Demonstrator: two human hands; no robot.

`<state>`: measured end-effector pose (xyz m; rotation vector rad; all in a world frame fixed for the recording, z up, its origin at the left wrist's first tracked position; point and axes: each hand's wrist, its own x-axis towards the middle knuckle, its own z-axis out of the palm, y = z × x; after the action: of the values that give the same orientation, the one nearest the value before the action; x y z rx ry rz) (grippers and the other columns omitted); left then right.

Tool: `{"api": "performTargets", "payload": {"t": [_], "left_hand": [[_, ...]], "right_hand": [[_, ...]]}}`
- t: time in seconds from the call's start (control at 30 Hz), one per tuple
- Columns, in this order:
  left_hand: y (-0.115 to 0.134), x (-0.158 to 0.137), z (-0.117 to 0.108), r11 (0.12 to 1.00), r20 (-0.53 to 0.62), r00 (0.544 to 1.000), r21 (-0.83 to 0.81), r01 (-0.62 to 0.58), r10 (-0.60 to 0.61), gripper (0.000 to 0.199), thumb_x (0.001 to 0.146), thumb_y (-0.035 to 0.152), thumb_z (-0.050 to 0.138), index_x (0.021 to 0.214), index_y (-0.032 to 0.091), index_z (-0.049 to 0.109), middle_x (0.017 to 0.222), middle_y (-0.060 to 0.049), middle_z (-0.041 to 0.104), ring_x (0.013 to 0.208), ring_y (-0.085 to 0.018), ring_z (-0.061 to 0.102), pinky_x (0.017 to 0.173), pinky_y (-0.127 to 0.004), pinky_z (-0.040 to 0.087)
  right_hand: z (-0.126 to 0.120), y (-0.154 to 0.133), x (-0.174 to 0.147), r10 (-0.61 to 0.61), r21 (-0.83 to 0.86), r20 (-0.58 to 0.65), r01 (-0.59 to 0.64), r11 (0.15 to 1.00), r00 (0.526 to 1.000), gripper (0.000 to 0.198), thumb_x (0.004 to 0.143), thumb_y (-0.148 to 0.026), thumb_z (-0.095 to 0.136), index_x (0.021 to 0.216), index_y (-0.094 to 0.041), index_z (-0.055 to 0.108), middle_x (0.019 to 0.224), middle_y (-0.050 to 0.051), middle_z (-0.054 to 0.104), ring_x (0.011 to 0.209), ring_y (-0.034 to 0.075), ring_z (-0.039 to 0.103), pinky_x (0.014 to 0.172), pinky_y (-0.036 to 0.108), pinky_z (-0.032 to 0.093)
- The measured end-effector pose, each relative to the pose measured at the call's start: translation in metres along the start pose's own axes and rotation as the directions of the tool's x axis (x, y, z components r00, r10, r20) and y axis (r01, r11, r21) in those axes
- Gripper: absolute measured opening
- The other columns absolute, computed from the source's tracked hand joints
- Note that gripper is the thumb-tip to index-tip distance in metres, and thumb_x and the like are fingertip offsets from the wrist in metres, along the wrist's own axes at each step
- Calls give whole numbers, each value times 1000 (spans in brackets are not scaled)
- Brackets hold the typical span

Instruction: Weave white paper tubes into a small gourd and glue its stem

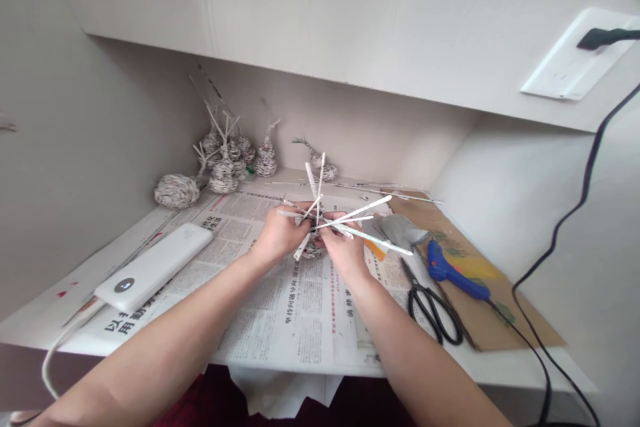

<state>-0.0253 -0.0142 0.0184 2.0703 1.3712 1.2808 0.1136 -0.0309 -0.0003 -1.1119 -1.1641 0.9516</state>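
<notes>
Two grips, the left hand (284, 232) and right hand (346, 248), are closed on the woven piece (313, 251) from either side, presumably to steady it where its strips (387, 244) fan out. Newspaper (250, 320) lies under the grip, likely shielding the table (525, 368). Scissors (415, 284) and glue gun (454, 273) sit to its right, seemingly for easy reach; most other pieces (223, 177) rest beyond, leftward.

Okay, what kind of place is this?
Probably a small craft corner, perhaps at home: there are scissors, a blue glue gun and several woven, gourd-like shapes.
</notes>
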Motion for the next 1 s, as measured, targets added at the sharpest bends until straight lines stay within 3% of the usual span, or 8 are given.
{"api": "performTargets", "payload": {"t": [0.23, 0.4, 0.53, 0.63, 0.77, 0.9, 1.0], "left_hand": [[0, 1, -5, 988, 2, 992, 94, -122, 122, 34, 76, 13, 57, 105, 20, 73, 105, -5, 74, 98, -22, 68, 90, -32, 52], [0, 0, -2, 982, -43, 991, 145, -119, 126, 32, 72, 12, 60, 101, 21, 73, 98, -4, 74, 93, -21, 67, 88, -31, 52], [-1, 2, -3, 984, -24, 988, 93, -152, 155, 30, 71, 10, 59, 96, 20, 73, 93, -4, 73, 88, -20, 67, 84, -31, 52], [-2, 5, -9, 987, 57, 985, -3, -163, 163, 26, 71, 13, 63, 93, 19, 74, 90, -4, 73, 83, -20, 68, 81, -30, 53], [-2, 7, -13, 976, 133, 985, -201, -84, 112, 21, 76, 25, 67, 93, 16, 74, 90, -6, 75, 81, -20, 70, 74, -29, 55], [-1, 6, -12, 976, 102, 994, -217, -11, 34, 26, 80, 32, 65, 96, 13, 74, 94, -8, 76, 86, -23, 70, 79, -32, 55], [-2, 7, -17, 960, 186, 982, -280, 26, 28, 34, 76, 32, 69, 103, 11, 72, 97, -10, 75, 88, -25, 70, 82, -34, 55]], "right_hand": [[-2, 4, -2, -100, -89, 12, 100, 991, 995, 9, 73, -27, 63, 79, -21, 59, 63, -4, 60, 52, 15, 59, 51, 28, 53], [-2, 9, -2, -168, -157, 22, 169, 973, 986, 4, 72, -23, 61, 75, -22, 60, 65, -3, 60, 61, 15, 60, 60, 28, 52], [-2, 8, -4, -163, -162, 8, 162, 973, 987, 5, 71, -23, 61, 75, -22, 58, 66, -3, 60, 63, 16, 60, 62, 28, 51], [-1, 6, -5, -122, -124, 2, 122, 985, 992, 8, 72, -26, 62, 77, -22, 57, 65, -3, 61, 59, 16, 61, 58, 28, 51], [0, 4, -3, -29, -55, -19, 27, 998, 999, 12, 73, -29, 62, 79, -22, 56, 64, -3, 63, 54, 16, 62, 51, 27, 51], [-1, 3, -2, -30, -42, -6, 30, 999, 1000, 16, 74, -34, 64, 83, -22, 59, 71, 0, 66, 56, 17, 64, 53, 28, 53], [-1, 4, -1, -24, -8, -13, 24, 1000, 1000, 18, 73, -36, 66, 82, -22, 59, 70, -1, 66, 56, 16, 64, 54, 29, 55]]}}
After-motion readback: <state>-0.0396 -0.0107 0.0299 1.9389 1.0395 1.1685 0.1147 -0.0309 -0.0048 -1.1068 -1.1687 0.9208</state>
